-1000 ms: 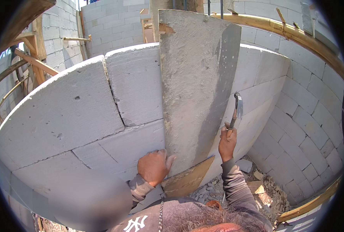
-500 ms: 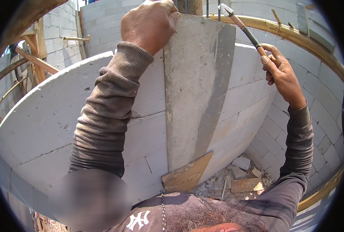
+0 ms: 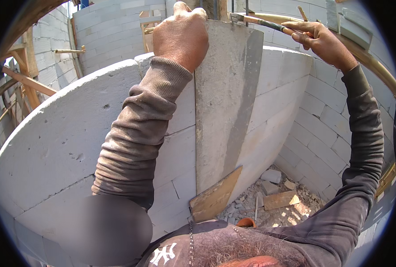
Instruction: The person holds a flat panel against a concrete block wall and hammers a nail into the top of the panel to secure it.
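My left hand [image 3: 180,38] is closed at the top left edge of a grey concrete column [image 3: 222,98], its back toward me. What its fingers hold is hidden. My right hand [image 3: 325,42] grips the end of a hammer [image 3: 269,24], whose wooden handle has a dark wrapped section. The handle lies almost level, and the small metal head is beside the steel bars [image 3: 246,13] that rise from the column top. Whether the head touches anything there, I cannot tell.
White block walls [image 3: 69,129] flank the column and enclose the right side. A plywood piece [image 3: 216,196] leans at the column's foot. Rubble [image 3: 251,207] and a board [image 3: 280,200] lie below. A bamboo pole [image 3: 371,66] crosses the upper right; wooden framing [image 3: 28,66] stands left.
My right hand has moved up and the hammer has swung down leftward, from steeply raised to nearly level, its head now by the bars. My left hand remains closed at the column top.
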A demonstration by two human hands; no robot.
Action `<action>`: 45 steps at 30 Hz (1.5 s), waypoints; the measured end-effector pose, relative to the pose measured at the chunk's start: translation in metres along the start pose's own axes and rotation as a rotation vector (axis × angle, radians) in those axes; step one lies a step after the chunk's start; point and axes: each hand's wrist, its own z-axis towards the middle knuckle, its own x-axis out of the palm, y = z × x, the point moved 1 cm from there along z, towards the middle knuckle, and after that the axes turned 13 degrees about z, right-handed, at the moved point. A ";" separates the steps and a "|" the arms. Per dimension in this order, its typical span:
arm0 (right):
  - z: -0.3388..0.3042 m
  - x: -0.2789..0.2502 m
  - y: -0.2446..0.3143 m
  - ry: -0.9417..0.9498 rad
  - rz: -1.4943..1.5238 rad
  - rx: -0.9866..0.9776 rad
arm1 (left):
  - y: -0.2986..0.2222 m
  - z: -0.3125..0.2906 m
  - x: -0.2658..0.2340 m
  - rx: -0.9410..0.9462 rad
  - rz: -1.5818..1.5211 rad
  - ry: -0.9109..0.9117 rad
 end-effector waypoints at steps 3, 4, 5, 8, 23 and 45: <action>-0.001 0.005 0.004 -0.154 0.028 -0.044 | -0.001 0.000 -0.006 -0.015 -0.003 0.017; -0.005 0.009 0.003 -0.213 0.024 -0.045 | -0.002 0.000 -0.006 -0.015 -0.008 0.029; -0.006 0.011 -0.003 -0.125 0.000 -0.045 | -0.003 -0.001 -0.006 -0.020 -0.012 0.049; -0.008 0.012 0.010 -0.033 -0.057 -0.028 | 0.001 -0.004 -0.004 -0.031 -0.020 0.082; -0.016 0.020 0.069 0.005 -0.123 0.228 | 0.008 -0.009 -0.005 -0.009 -0.084 0.156; -0.041 0.033 0.067 -0.074 -0.147 0.152 | -0.008 -0.015 -0.003 -0.070 -0.003 0.147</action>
